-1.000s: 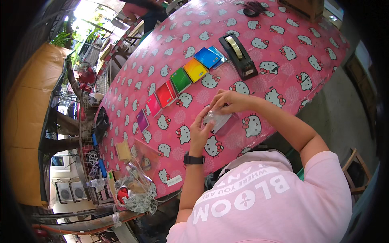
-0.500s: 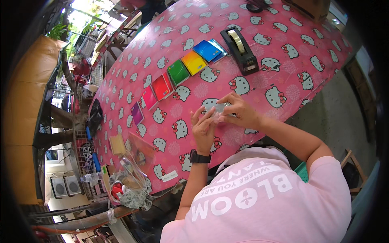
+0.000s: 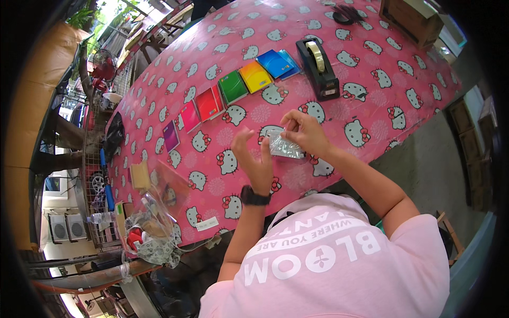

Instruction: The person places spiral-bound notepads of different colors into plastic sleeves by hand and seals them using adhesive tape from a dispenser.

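Observation:
A clear, shiny plastic packet lies at the table's near side, over the pink cartoon-print tablecloth. My right hand has its thumb and fingers pinched together at the packet's upper edge. Just left of the packet, my left hand is raised with its fingers apart and holds nothing. Beyond both hands runs a slanting row of small notebooks: purple, pink, red, green, yellow and blue. What the packet contains is too unclear to tell.
A black tape dispenser stands right of the notebooks. At the left near edge are a clear bag of mixed items, a yellowish block and a white label strip. A cardboard box sits at the far right.
My left hand has come off the packet and moved left, its fingers spreading. The packet now lies flatter and shows more fully, with my right hand still at its edge. The view has shifted slightly.

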`<state>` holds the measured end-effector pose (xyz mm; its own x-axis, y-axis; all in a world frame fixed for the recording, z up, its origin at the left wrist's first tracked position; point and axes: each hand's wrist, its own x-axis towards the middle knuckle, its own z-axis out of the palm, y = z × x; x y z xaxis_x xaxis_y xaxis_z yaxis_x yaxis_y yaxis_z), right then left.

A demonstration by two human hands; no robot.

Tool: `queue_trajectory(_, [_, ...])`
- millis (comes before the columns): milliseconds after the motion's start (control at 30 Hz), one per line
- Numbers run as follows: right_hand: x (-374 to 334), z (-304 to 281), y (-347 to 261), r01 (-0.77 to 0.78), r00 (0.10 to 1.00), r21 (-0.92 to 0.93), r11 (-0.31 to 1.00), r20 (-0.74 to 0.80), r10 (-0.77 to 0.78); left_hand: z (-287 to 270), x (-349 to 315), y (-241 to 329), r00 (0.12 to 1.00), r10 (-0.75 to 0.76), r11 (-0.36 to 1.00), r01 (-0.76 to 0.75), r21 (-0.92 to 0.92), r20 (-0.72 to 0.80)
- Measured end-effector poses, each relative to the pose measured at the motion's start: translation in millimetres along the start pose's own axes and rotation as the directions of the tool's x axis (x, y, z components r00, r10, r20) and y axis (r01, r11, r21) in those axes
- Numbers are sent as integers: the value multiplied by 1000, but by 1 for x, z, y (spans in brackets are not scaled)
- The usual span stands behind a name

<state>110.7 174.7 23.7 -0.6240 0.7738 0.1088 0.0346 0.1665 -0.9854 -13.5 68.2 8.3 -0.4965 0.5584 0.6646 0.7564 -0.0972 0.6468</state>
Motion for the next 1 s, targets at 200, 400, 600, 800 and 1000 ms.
queue_trajectory(200, [10, -9, 6, 26, 1000, -25, 999, 2, -26, -6, -43, 30, 838, 77, 921, -267, 282, 539])
queue_trajectory(400, [72, -136, 52, -62, 818, -283, 957, -564, -114, -3, -39, 37, 854, 37, 921, -231, 315, 519])
queue_trajectory(600, [108, -167, 106, -408, 867, -379, 830, -446, 222, 3, -34, 43, 858, 46, 941, -209, 266, 511])
queue_trajectory(800, [41, -118, 69, -70, 866, -331, 941, -489, -108, -6, -41, 38, 856, -9, 946, -160, 283, 516])
queue_trajectory(1000, [36, -96, 84, -512, 849, 375, 773, 86, 521, -7, -39, 43, 838, -34, 958, -127, 256, 545])
